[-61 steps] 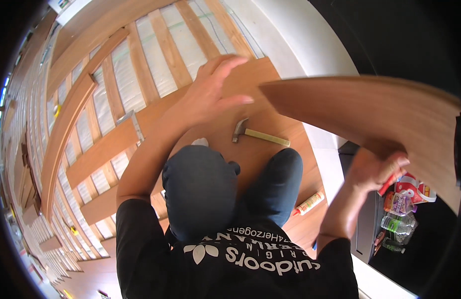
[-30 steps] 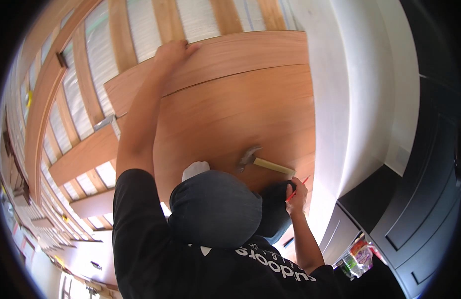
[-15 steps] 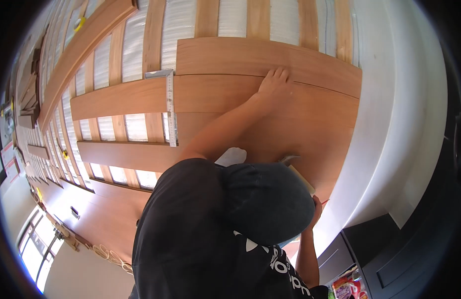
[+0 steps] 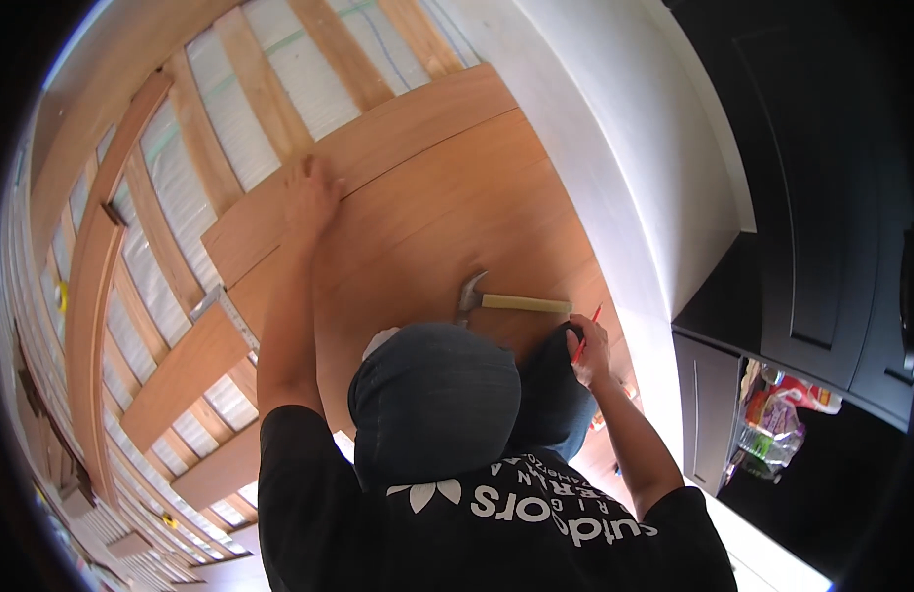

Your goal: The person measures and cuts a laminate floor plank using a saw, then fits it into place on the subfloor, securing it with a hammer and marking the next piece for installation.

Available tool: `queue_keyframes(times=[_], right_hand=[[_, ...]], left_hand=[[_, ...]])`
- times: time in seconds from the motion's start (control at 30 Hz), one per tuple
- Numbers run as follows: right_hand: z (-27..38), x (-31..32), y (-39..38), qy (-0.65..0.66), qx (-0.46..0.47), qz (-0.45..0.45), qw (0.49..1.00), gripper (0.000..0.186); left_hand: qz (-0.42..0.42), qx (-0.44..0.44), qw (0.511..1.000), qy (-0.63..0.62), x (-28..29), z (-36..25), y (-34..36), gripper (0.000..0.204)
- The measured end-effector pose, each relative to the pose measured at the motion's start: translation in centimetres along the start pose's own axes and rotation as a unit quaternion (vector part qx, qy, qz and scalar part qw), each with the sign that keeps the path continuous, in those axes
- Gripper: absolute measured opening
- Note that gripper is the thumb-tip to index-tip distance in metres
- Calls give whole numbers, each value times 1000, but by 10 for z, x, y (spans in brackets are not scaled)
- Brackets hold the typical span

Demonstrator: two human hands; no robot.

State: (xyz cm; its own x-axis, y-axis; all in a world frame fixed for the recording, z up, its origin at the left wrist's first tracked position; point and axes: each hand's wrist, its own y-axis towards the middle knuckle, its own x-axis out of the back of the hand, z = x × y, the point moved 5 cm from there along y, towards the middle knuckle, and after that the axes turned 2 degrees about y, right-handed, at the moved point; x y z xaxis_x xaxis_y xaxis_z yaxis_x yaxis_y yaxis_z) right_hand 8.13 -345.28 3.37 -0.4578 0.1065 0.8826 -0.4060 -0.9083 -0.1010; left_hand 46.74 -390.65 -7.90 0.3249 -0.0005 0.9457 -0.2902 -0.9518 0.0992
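My left hand (image 4: 314,189) lies with its fingers spread on a loose brown floor plank (image 4: 398,128), near the seam with the laid wooden floor (image 4: 427,222). In my right hand (image 4: 589,353), beside my right knee, is a slim red pencil (image 4: 598,313). A claw hammer (image 4: 524,303) with a pale wooden handle rests on the floor just left of that hand. To the left a metal square (image 4: 238,321) lies across a shorter floorboard (image 4: 186,375).
Wooden battens (image 4: 260,84) over white foil sheeting stretch ahead and left. A long plank (image 4: 92,296) crosses them at the left. The white wall (image 4: 615,148) curves along the right. Behind it stand dark cabinets (image 4: 812,197), and plastic-wrapped packages (image 4: 778,424) lie at the lower right.
The view has turned and shifted right, so the hammer and red pencil now show in full. My left hand has slid left along the plank, fingers still spread.
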Motion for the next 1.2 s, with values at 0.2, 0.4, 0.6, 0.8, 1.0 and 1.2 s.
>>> queue_keyframes(times=[0.2, 0.4, 0.6, 0.8, 1.0, 1.2], right_hand=[[-12, 5, -6, -6, -9, -8, 1000, 27], [-17, 10, -8, 7, -63, 45, 997, 24], [-27, 6, -14, 5, -74, 65, 995, 37], [-31, 16, -42, 86, -102, -83, 987, 31], [-82, 43, -100, 140, -175, -375, 899, 33], [-220, 6, -265, -26, -553, -331, 764, 79]], left_hand=[[256, 21, 963, 78, -17, 0, 76, 102], [257, -15, 951, 172, 17, -34, 82, 89], [188, -93, 978, -8, 18, -10, 63, 58], [18, -176, 984, 27, 100, -16, 5, 52], [0, -246, 969, 11, 192, -30, -53, 46], [43, -471, 879, 63, 238, -207, -88, 30]])
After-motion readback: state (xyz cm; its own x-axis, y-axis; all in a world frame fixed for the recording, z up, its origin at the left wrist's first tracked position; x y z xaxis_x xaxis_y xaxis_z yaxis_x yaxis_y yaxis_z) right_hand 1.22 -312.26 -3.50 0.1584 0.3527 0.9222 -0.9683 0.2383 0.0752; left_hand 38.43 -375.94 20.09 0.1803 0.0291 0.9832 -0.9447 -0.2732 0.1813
